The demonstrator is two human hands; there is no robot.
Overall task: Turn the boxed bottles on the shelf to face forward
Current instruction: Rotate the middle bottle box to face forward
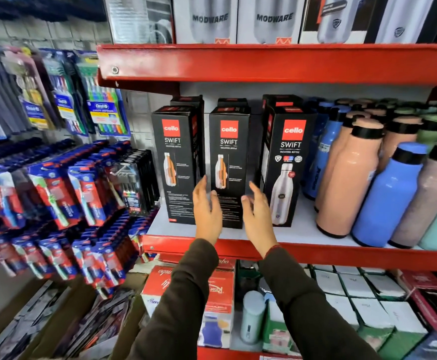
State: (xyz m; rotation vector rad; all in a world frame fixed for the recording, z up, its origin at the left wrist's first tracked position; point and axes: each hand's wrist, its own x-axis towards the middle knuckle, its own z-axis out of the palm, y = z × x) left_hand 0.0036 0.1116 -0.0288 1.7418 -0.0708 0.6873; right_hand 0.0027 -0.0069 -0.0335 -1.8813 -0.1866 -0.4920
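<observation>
Three black Cello Swift bottle boxes stand in a front row on the red shelf (316, 252), with more boxes behind them. The left box (174, 152) and the middle box (228, 152) show a panel with a cutaway bottle and text. The right box (287, 162) shows a steel bottle picture. My left hand (207, 209) is open at the middle box's lower left edge. My right hand (257, 214) is open at its lower right edge. Whether either hand touches the box I cannot tell; both are blurred.
Loose peach, blue and grey bottles (347, 183) crowd the shelf right of the boxes. Toothbrush packs (64, 193) hang on the wall to the left. Modware boxes (209, 19) fill the shelf above. Cartons and small boxes (355, 294) sit on the shelf below.
</observation>
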